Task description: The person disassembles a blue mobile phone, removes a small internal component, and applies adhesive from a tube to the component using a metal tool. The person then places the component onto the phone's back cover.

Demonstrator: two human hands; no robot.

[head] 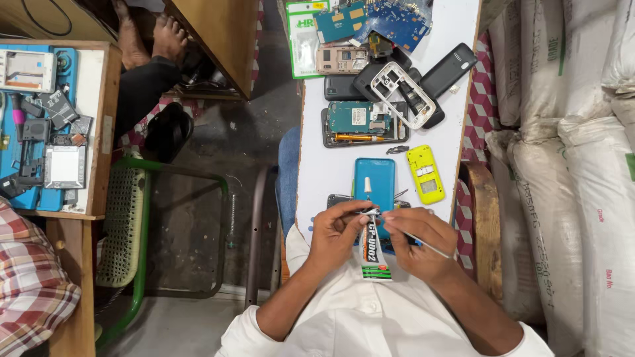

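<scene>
My left hand (336, 235) grips a small glue tube (372, 254) near its top, the tube hanging down toward my white shirt. My right hand (418, 241) holds a thin metal tool (430, 246) with its tip at the tube's nozzle. Just beyond my hands on the white board (317, 178) lies a blue phone back cover (374, 182) with a small white cap (368, 186) on it. A yellow phone piece (424, 174) lies to its right, and an opened phone with a teal circuit board (362, 122) lies farther away.
Several phone shells, frames and blue circuit boards (397, 20) crowd the board's far end. Stacked white sacks (569, 165) stand at the right. At the left, a wooden bench (99, 132) holds a blue mat with phone parts, beside a green chair (126, 225) and another person's checked sleeve (30, 284).
</scene>
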